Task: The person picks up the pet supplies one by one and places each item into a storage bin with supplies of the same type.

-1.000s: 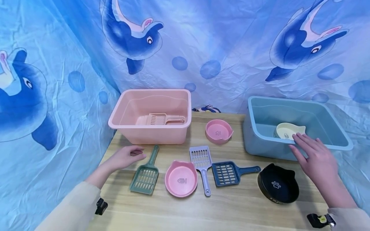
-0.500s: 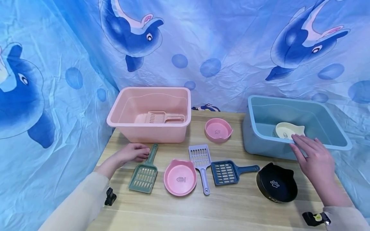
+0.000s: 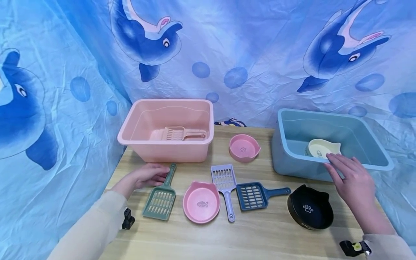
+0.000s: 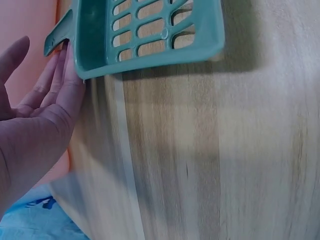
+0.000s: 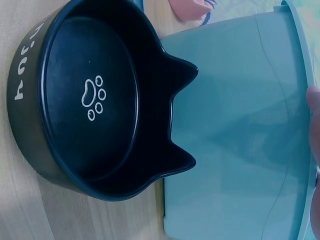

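My left hand (image 3: 152,176) is beside the green litter scoop (image 3: 160,202), which lies on the table. In the left wrist view its extended fingers (image 4: 60,82) reach up to the scoop's handle (image 4: 61,34), while the thumb stands apart. At the right, my right hand (image 3: 352,177) rests over the front rim of the blue litter box (image 3: 282,159), fingers straight. A cream cat-eared bowl (image 3: 320,147) sits inside that box, near the fingertips. In front of the box stands a black cat-eared bowl (image 5: 90,65) with a white paw print.
A pink litter box (image 3: 169,150) at the back left holds a pink scoop (image 3: 175,133). Between the hands lie a pink fish-print bowl (image 3: 201,211), a purple scoop (image 3: 228,202) and a dark blue scoop (image 3: 269,195). Behind them is another pink bowl (image 3: 243,148).
The left hand has moved right, up to the green scoop's handle. The right hand stays at the blue box's rim. The scoops and bowls keep their places.
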### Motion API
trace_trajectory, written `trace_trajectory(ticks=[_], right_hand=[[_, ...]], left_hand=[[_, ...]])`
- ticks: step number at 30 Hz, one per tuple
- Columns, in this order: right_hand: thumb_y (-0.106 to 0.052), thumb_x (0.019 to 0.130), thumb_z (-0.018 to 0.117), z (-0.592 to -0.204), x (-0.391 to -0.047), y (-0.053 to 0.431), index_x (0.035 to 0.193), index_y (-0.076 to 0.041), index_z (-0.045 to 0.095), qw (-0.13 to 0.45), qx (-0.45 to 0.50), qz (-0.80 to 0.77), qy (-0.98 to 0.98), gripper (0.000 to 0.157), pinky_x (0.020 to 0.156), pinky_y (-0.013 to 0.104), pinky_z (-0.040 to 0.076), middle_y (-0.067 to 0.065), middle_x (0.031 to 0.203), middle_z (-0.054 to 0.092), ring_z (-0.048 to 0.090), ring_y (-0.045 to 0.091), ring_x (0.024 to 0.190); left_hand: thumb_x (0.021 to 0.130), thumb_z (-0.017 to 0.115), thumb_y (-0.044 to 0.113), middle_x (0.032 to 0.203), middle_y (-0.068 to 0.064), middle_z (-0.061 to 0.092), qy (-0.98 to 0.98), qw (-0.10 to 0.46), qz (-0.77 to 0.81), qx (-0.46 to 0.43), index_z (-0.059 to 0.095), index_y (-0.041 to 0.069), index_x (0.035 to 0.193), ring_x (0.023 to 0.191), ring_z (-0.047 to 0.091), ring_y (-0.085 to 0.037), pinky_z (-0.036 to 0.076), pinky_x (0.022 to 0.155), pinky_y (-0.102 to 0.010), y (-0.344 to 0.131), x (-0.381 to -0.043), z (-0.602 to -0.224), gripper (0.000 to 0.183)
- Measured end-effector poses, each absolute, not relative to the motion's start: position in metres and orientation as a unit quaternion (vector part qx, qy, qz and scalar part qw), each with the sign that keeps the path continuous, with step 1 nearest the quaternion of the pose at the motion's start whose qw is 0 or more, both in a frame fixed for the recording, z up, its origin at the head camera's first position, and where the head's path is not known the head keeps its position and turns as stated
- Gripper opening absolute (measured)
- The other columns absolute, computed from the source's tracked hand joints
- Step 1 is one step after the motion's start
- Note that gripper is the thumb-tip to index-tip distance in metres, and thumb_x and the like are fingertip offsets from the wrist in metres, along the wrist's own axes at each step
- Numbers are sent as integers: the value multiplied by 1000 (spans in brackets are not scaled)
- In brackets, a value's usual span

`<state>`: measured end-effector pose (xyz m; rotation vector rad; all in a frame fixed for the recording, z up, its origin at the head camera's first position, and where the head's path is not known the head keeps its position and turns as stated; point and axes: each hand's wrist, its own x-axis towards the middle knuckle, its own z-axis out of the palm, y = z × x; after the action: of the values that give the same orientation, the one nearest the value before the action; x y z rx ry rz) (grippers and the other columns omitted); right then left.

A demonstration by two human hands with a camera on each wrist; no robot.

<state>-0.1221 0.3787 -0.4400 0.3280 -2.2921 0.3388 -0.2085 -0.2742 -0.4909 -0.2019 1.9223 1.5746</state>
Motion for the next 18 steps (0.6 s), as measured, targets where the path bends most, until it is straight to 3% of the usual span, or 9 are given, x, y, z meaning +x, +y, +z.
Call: trace_trajectory(ticks=[9, 18], right_hand=[[-67, 108, 43, -438, -119, 377, 124, -3, 78, 391, 129, 131, -902, 75, 128, 42, 33, 27, 116, 76, 71, 51, 102], [-66, 109, 42, -438, -118, 375, 125, -3, 78, 390, 124, 128, -903, 74, 128, 43, 33, 26, 118, 76, 71, 52, 104]], left_hand=[[102, 74, 21, 103, -8, 71, 735, 320, 594, -65, 63, -3, 132, 92, 70, -20, 64, 81, -33, -269, -208, -495, 39], [100, 77, 24, 112, -11, 70, 746, 313, 584, -65, 63, -1, 132, 94, 69, -20, 64, 81, -34, -268, -206, -491, 43]])
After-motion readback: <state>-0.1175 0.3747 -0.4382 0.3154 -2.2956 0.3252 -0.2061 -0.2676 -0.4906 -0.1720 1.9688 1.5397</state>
